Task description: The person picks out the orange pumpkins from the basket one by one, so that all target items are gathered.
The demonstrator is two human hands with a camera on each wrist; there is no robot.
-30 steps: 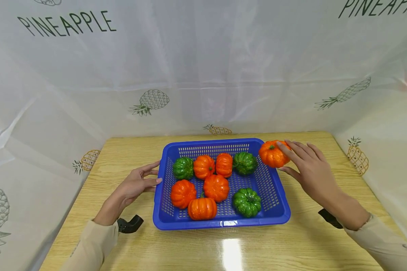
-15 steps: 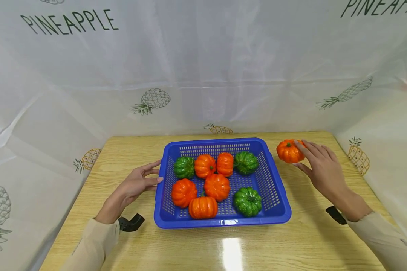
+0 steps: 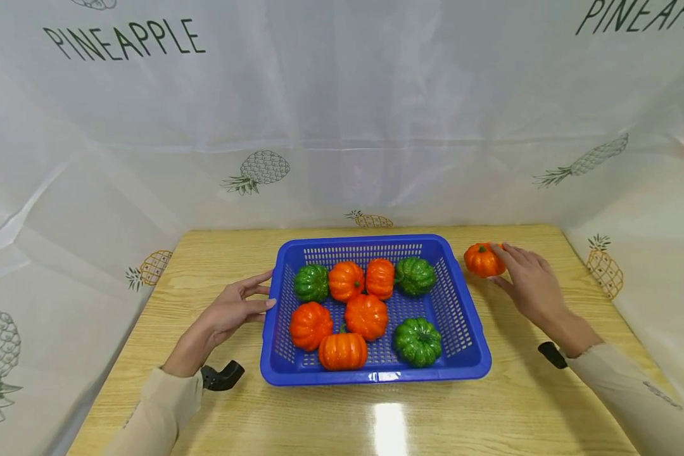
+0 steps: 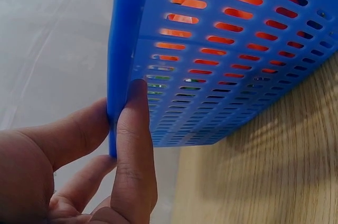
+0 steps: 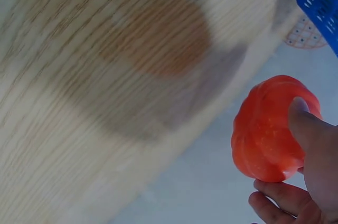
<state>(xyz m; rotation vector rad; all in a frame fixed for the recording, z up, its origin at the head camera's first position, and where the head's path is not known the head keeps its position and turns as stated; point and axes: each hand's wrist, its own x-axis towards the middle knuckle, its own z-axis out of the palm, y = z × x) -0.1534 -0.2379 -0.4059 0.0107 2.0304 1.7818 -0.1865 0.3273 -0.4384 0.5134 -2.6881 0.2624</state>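
Observation:
A small orange pumpkin (image 3: 481, 260) is gripped by my right hand (image 3: 530, 278), just right of the blue basket. In the right wrist view the thumb presses one side of the pumpkin (image 5: 266, 129) and the fingers lie on the other. Its reflection on the wood suggests that it hangs above the table. My left hand (image 3: 234, 310) holds the left rim of the blue plastic basket (image 3: 376, 377). The left wrist view shows the rim (image 4: 119, 76) pinched between thumb and fingers. Inside the basket lie several orange pumpkins (image 3: 342, 351) and 3 green pumpkins (image 3: 418, 342).
The basket stands on a light wooden table (image 3: 433, 418). A pale curtain (image 3: 433, 114) with pineapple prints surrounds the back and sides. Black wrist-camera mounts (image 3: 222, 375) stick out near both wrists.
My right hand has carried the orange pumpkin from over the basket's right rim to the right, then lowered it toward the table. My left hand and the basket have stayed put.

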